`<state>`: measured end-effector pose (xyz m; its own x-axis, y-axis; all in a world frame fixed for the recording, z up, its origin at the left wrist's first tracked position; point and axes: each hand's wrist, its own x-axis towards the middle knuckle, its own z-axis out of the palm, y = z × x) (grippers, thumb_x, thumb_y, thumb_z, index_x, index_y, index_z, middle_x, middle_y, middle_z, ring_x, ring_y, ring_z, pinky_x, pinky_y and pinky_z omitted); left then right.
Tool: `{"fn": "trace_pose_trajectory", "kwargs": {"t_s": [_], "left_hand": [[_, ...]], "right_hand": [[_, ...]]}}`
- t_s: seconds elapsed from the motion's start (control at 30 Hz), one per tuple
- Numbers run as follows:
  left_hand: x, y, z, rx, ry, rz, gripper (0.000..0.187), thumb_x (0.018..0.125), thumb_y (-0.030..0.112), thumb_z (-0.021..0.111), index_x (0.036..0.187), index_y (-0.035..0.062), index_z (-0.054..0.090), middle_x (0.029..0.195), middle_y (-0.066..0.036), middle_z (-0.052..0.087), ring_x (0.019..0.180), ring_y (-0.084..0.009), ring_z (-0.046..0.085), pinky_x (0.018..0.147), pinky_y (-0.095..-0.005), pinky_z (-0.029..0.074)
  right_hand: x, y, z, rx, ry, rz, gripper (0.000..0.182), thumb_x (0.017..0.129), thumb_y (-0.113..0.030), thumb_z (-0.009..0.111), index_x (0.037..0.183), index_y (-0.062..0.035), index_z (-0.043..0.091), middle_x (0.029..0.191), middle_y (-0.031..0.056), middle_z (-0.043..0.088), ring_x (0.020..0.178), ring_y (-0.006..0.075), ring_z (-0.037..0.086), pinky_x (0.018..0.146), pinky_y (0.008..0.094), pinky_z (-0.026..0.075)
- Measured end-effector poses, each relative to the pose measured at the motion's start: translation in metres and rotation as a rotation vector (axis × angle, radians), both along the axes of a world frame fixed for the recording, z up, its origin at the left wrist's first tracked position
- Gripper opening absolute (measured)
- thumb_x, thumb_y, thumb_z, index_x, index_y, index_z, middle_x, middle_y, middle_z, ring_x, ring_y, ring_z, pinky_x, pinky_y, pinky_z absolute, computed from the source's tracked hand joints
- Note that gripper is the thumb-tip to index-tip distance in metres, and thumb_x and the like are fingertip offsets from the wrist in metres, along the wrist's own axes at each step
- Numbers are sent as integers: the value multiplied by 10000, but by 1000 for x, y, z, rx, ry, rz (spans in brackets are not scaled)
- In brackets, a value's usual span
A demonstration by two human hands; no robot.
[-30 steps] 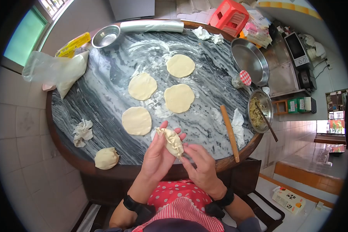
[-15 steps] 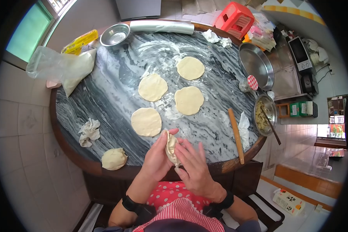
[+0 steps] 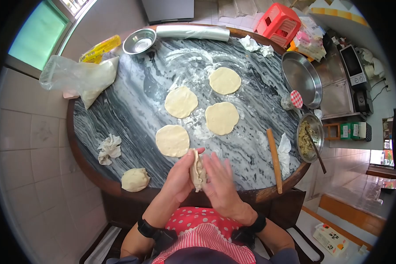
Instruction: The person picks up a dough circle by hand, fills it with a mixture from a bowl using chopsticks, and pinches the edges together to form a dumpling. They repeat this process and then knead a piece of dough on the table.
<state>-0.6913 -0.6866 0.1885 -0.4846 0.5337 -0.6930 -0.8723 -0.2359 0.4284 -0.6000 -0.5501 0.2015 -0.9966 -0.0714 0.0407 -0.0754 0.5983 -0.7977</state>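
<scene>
A folded dumpling with a pleated edge rests along the palm and fingers of my left hand, which is closed around it. My right hand stands flat beside the dumpling, its fingers stretched out and slightly blurred; its thumb side is close against the dough, though contact is hard to make out. Just beyond my hands lies a flat dough wrapper, with several more round wrappers farther back on the floured marble table. A lump of dough sits near the front edge at left.
At right are a rolling pin, crumpled tissue, a metal bowl of filling with chopsticks, a jar and a large pan. A flour bag, small metal bowl and plastic roll line the back.
My right hand's fingers have straightened and drawn back from the dumpling's pleated edge. The dumpling stays in my left hand, turned more upright. The whole view has shifted slightly.
</scene>
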Motion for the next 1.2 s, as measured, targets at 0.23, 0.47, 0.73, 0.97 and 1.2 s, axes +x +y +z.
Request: {"fn": "trace_pose_trajectory", "kwargs": {"t_s": [0.23,0.47,0.73,0.97,1.2], "left_hand": [[5,10,-7,156,-97,72,470,1054,394,335,1382,67,417,1241,-132,570,1100,-262,597,933,-440,508],[14,29,-7,238,-38,77,459,1055,370,348,1400,72,401,1248,-145,561,1109,-263,587,964,-445,489],[11,37,2,141,-84,93,455,1058,370,339,1387,64,409,1219,-136,570,1068,-240,592,935,-413,492],[9,41,-6,140,-71,129,436,1043,361,415,1331,38,467,1169,-106,589,1042,-216,596,913,-411,502],[3,34,-26,243,-195,108,342,1035,337,446,1136,42,585,1065,-82,632,975,-217,622,870,-379,523]], "right_hand": [[6,18,1,-245,-5,-391,332,833,-74,722,1142,7,631,1075,137,634,871,252,643,760,330,529],[4,18,-6,-255,35,-432,294,791,22,725,1074,27,642,1002,118,626,739,178,631,675,271,523],[1,27,-3,-288,15,-409,324,798,-30,739,1100,15,630,1014,127,607,795,233,638,695,315,532],[-12,23,-7,-245,70,-388,368,807,-40,725,1156,17,622,1090,154,580,952,304,624,783,358,527],[-13,27,-18,-219,68,-322,277,823,19,688,1094,43,635,1113,157,592,927,259,644,760,308,547]]}}
